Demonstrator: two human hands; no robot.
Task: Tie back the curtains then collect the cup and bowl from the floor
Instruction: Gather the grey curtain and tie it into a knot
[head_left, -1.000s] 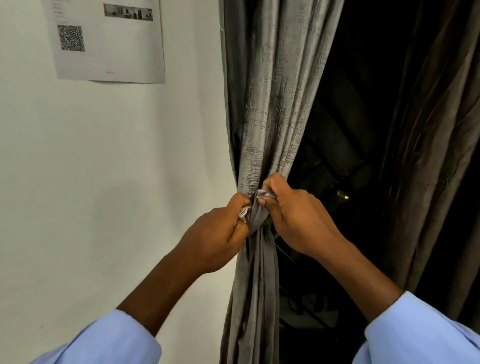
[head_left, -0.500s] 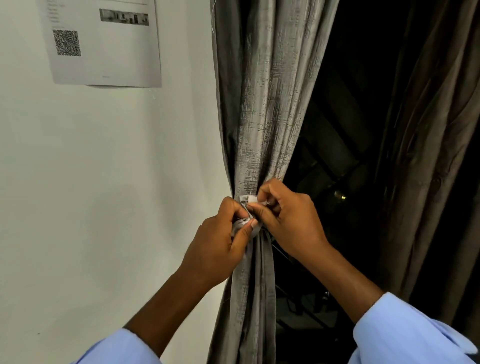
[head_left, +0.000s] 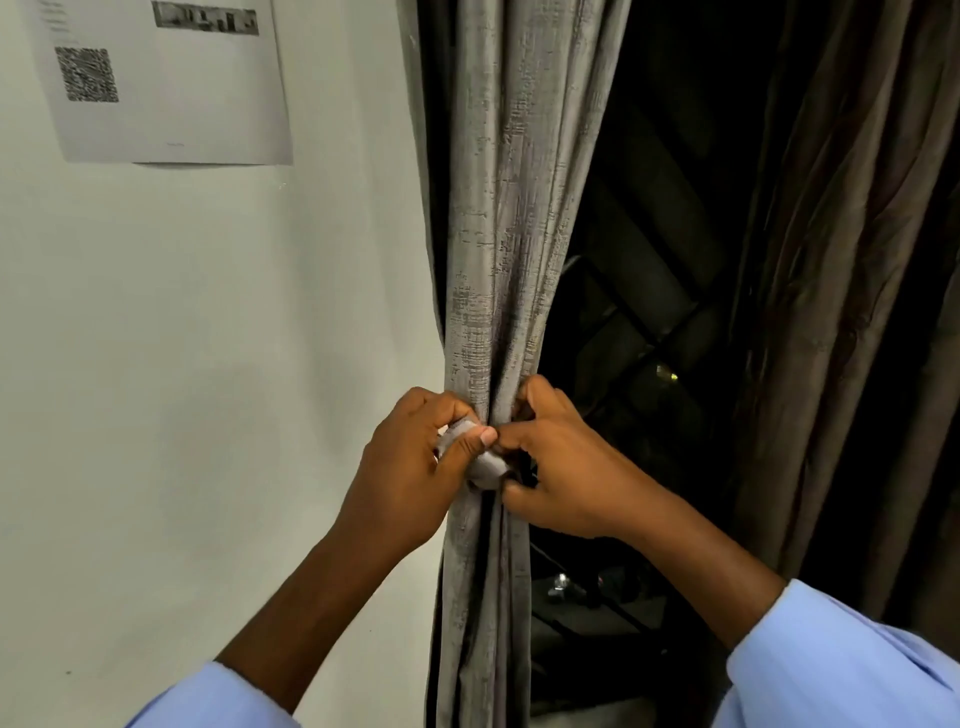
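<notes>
Where the folds are gathered: the grey textured fabric curtain (head_left: 511, 218) hangs beside the wall and narrows to a tight bunch at mid-height, between the two hands, then falls straight to the lower edge of the view.
Tie-back: a short strip of pale grey fabric tie (head_left: 485, 465) wraps the front of the bunched curtain; only the part between the hands shows, and whether its ends are joined cannot be told.
Left hand: the left hand (head_left: 410, 483) sits on the wall side of the bunch, fingers curled, thumb pressed across the tie so that the strip is pinched between thumb and fingers.
Right hand: the right hand (head_left: 566, 478) sits on the window side, its fingers hooked round the bunch and into the tie, fingertips meeting the left thumb; it grips the same strip.
Sleeves: light blue shirt sleeves (head_left: 831, 660) cover both forearms from the lower corners of the view, pushed back from the wrists.
Second curtain: a darker brown-grey curtain (head_left: 841, 260) hangs at the right, well apart from the gathered one.
Opening: a dark window opening (head_left: 654, 322) lies between the two curtains, crossed by slanting dark bars.
Wall: a plain white wall (head_left: 208, 364) fills the left side.
Notice: a white printed paper sheet (head_left: 171, 88) with a square code and a small dark picture is fixed high on the wall.
Cup and bowl: neither appears in this view.
</notes>
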